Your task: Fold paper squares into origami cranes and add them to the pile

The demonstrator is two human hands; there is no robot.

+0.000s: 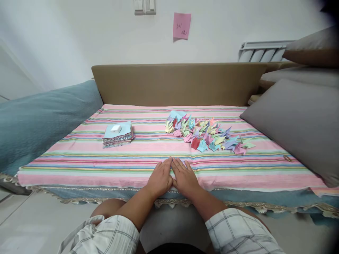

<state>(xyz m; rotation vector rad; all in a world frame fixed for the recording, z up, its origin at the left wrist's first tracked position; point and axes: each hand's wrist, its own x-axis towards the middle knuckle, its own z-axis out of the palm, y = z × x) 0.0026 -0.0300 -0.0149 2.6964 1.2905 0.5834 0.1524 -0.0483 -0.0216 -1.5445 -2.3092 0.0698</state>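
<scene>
My left hand (pixel 160 178) lies palm down on the striped cloth (pixel 148 141) near the front edge of the sofa, fingers stretched out. Beside it, my right hand (pixel 184 177) rests flat in the same way, and the two hands touch at fingertips and thumbs. Neither holds anything. Beyond the right hand spreads a group of folded paper cranes (pixel 203 134) in several colours. Further off to the left sits a stack of square paper (pixel 118 137), light blue on top, with a small white block (pixel 116 128) on it.
A grey cushion (pixel 293 123) leans at the right, near a small brown loop (pixel 287 158). The blue-covered armrest (pixel 50 120) borders the left. A brown backrest (pixel 174 84) stands behind. On the wall are a pink note (pixel 181 25) and switches (pixel 144 6).
</scene>
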